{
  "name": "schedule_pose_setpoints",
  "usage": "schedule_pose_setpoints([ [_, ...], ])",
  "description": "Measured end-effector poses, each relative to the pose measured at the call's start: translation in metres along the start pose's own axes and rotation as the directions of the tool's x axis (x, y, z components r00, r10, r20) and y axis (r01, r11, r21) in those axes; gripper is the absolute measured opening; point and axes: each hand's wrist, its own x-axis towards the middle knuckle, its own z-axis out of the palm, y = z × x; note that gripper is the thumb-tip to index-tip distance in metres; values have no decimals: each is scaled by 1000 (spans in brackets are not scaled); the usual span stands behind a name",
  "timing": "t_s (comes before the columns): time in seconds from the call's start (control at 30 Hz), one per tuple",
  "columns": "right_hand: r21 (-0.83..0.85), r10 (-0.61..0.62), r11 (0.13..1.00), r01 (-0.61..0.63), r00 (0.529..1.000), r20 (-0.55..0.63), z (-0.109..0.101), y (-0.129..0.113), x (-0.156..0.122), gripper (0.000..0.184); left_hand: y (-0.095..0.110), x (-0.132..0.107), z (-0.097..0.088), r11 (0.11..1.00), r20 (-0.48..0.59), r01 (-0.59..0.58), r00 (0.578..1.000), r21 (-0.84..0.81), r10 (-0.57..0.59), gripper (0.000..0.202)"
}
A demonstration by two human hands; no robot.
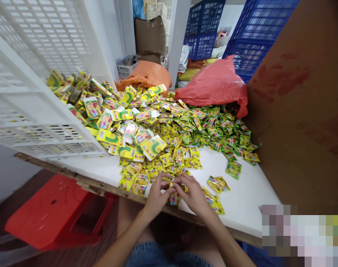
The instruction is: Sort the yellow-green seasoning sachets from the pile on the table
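Observation:
Close to the table's front edge, my left hand [157,194] and my right hand [191,193] meet with fingertips pinched on a small yellow packet [174,199]. Fingers cover most of it, so its exact shape is hidden. Just beyond my hands lies a pile of yellow packets [160,163]. Two yellow packets sit to the right of my right hand, a nearer one [215,202] and a farther one [219,183]. Flat-sided yellow cardboard boxes [110,137], some with open flaps, are heaped to the left and behind.
Green packets [213,129] spill from a red sack [213,83]; an orange sack [146,73] lies behind the boxes. A white crate [43,111] borders the left, a cardboard wall [294,111] the right. Below left is a red stool [52,211]. Blue crates [249,52] are stacked behind.

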Motion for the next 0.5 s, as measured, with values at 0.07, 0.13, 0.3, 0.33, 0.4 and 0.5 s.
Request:
schedule_pose_setpoints([
  [0.07, -40, -33, 999, 36, 997, 65, -4, -1, 5, 9, -2, 0, -1, 1000, 2, -7, 1000, -11, 7, 31],
  [0.13, -58, -60, 996, 67, 991, 117, -7, -2, 8, 9, -4, 0, -1, 1000, 14, -11, 1000, -26, 11, 29],
  [0.3, -3, -99, 995, 102, 974, 204, -14, -3, 9, 12, -5, 0, -4, 996, 32, -26, 999, -85, 28, 28],
  [0.33, 29, -102, 995, 98, 973, 208, -15, -2, 8, 13, -6, 0, -5, 995, 34, -29, 999, -94, 32, 29],
  [0.4, 108, -97, 991, 76, 974, 207, -12, 3, 2, 12, -8, 0, -6, 996, 28, -42, 999, -80, 45, 26],
  [0.5, 204, 13, 978, -42, 990, 139, 2, 13, -12, 16, -8, -1, -5, 997, 7, -65, 998, 38, 65, 15],
])
